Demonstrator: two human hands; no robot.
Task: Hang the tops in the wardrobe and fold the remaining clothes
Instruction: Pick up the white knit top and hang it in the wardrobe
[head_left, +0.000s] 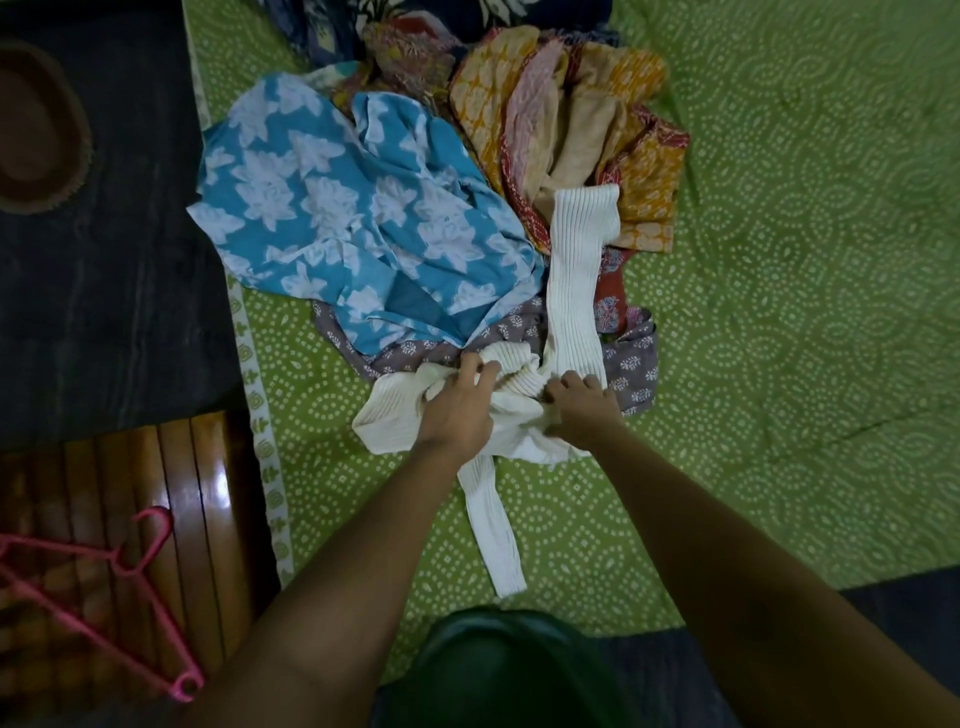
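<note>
The bedsheet (779, 312) is leaf green, dotted all over with white rings, and on it the ribbed top (576, 291) is plain cream. Just left of that top lies a turquoise garment (337, 218) splashed with big white flowers; under its near end a grey-mauve cloth (636, 364) carries small white sprigs. Beyond the top sit mustard, pink and red prints (561, 114) (a pink hanger (93, 577) lies far left on glossy brown wood).
</note>
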